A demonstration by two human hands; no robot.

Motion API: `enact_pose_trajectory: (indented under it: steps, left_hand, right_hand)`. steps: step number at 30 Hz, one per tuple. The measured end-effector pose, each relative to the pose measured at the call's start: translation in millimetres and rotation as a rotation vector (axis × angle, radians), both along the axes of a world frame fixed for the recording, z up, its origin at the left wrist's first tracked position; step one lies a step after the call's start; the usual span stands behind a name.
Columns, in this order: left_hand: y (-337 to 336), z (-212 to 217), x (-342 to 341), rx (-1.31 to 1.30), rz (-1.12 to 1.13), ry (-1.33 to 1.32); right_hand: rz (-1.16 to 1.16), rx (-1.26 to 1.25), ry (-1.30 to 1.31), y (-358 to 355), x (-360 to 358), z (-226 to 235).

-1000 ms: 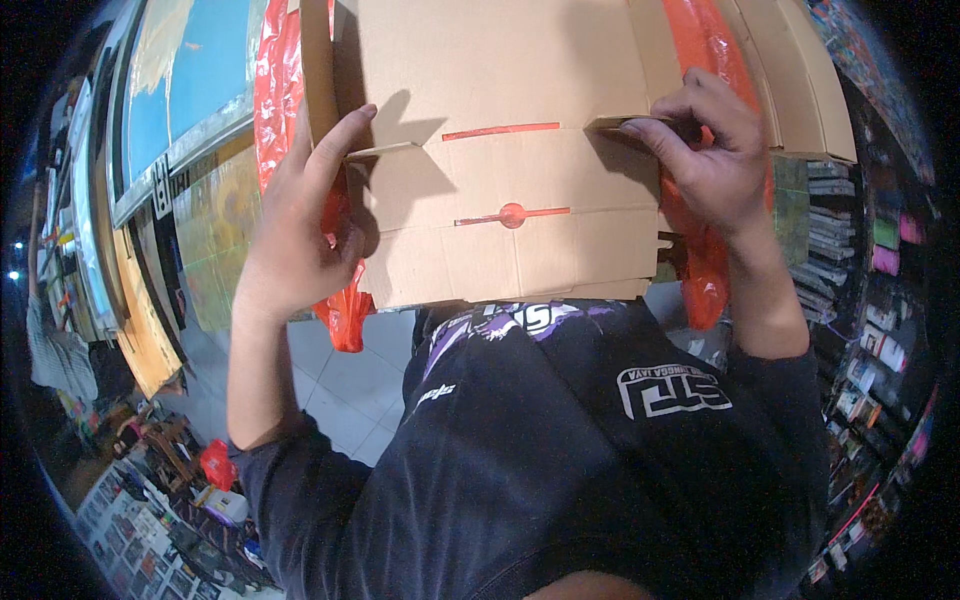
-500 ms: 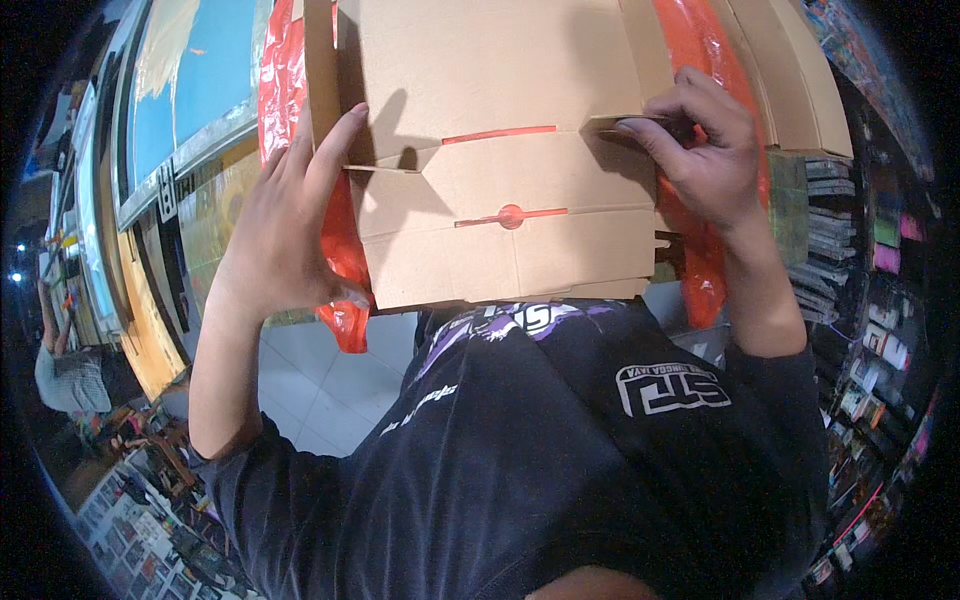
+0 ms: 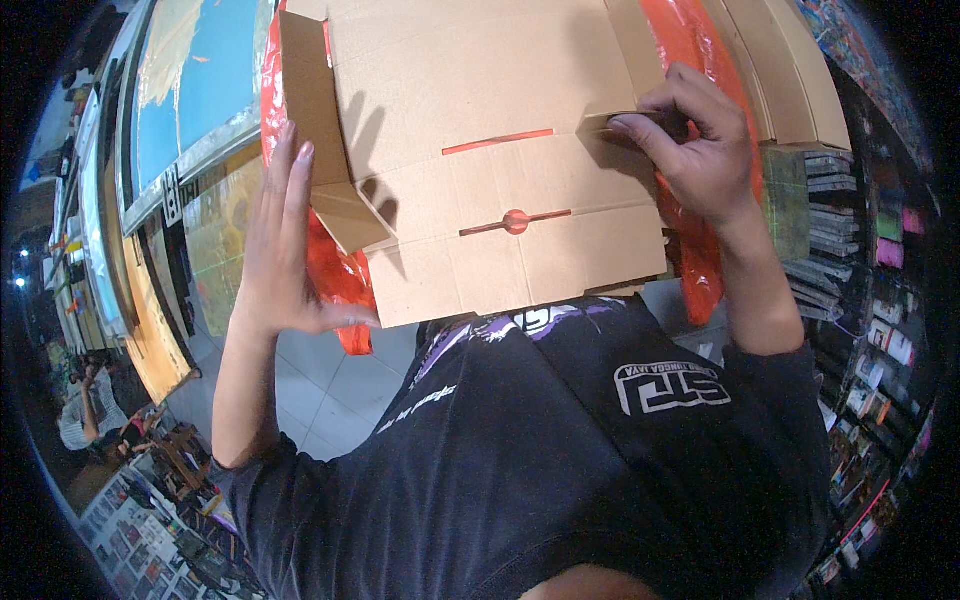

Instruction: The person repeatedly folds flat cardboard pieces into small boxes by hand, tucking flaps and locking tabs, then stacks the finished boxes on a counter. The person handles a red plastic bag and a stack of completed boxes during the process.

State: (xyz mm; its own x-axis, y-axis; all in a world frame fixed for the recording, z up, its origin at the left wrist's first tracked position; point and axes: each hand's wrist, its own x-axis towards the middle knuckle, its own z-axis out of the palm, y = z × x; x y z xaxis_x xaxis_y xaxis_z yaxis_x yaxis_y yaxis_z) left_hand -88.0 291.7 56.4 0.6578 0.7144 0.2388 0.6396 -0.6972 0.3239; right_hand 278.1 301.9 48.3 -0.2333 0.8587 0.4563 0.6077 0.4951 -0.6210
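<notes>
**Flat carton held at both side flaps**

The cardboard box (image 3: 490,170), light, stiff and creased, is held up before the chest. The right hand (image 3: 700,150) pinches its right flap (image 3: 610,122). The left hand (image 3: 275,250), fingers now straightened and open, presses flat beside the folded-in left flap (image 3: 345,215), no longer curled around the edge. Orange plastic (image 3: 335,275) shows behind.

Bright, sharp centre; fisheye rim dark, warped
</notes>
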Motion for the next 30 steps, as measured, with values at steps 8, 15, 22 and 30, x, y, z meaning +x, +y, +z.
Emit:
enact_pose_trajectory:
  steps: [8, 15, 22, 30]
  left_hand:
    - [-4, 0, -15, -0.094, 0.087, -0.232]
    - [4, -3, 17, 0.154, 0.171, -0.317]
    - [7, 2, 43, 0.185, 0.199, -0.310]
    - [5, -3, 42, 0.192, 0.197, -0.282]
  right_hand:
    - [0.016, 0.011, 0.039, 1, 0, -1]
    - [0.024, 0.006, 0.026, 1, 1, -2]
    - [0.026, 0.002, 0.047, 1, 1, -3]
    - [0.047, 0.026, 0.045, 2, 2, -4]
